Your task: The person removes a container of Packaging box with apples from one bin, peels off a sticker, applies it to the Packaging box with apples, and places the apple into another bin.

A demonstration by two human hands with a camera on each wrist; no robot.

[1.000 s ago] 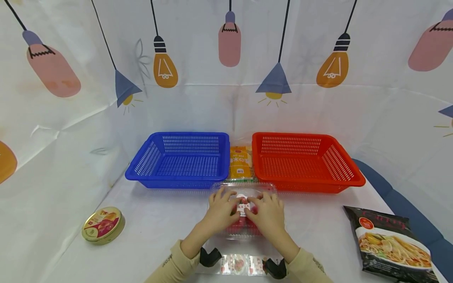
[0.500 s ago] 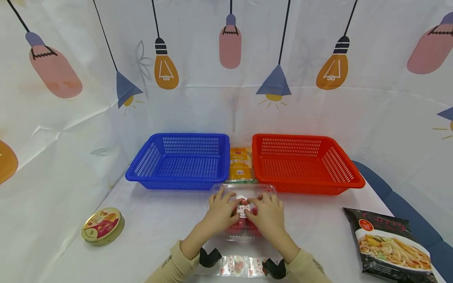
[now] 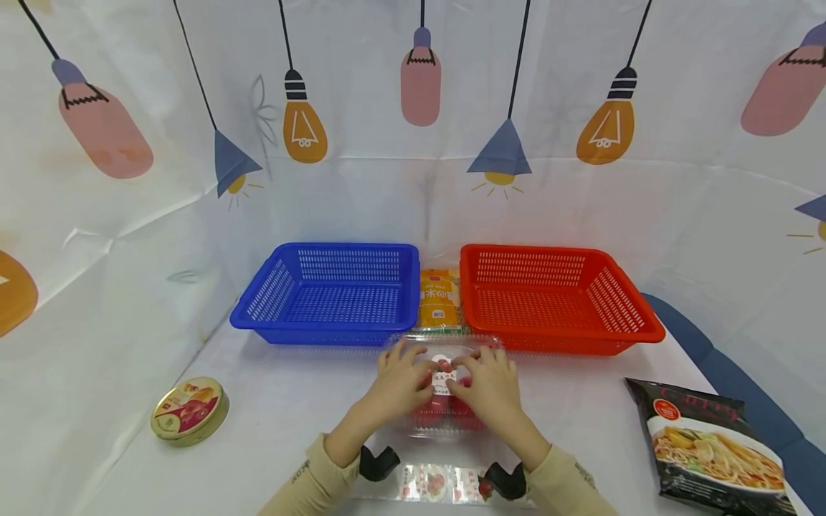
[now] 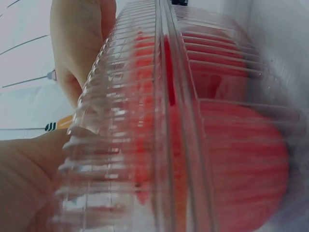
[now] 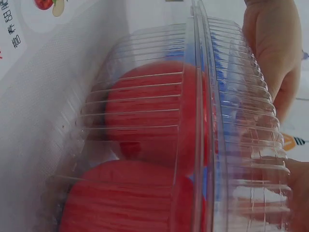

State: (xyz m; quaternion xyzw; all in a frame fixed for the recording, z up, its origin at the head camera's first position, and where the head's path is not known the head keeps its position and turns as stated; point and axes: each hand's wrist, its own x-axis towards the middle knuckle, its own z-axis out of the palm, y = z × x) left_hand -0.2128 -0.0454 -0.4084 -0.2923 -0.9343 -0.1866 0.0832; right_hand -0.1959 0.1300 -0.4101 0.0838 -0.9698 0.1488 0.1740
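Observation:
A clear plastic clamshell box [image 3: 445, 432] with a ribbed lid stands closed in the middle of the table. Inside it lie red round fruits, apples by their look; one red apple [image 4: 241, 164] shows in the left wrist view, another red apple [image 5: 145, 111] in the right wrist view. My left hand [image 3: 399, 385] rests on the lid's left side, fingers spread and bent a little. On the right side my right hand [image 3: 492, 387] touches the lid in the same way. Between the thumbs and forefingers a white label [image 3: 442, 381] with a fruit picture lies on the lid.
A strip of printed fruit stickers [image 3: 435, 483] lies in front of the box. Behind stand a blue basket [image 3: 335, 335] and a red basket [image 3: 561, 342], with a yellow bag [image 3: 439, 297] between them. A round tin [image 3: 189, 411] is left, a black noodle packet [image 3: 713, 444] right.
My hands stay on the lid and have shifted only slightly, the left forearm a little to the left and the right a little to the right. The box stays in place.

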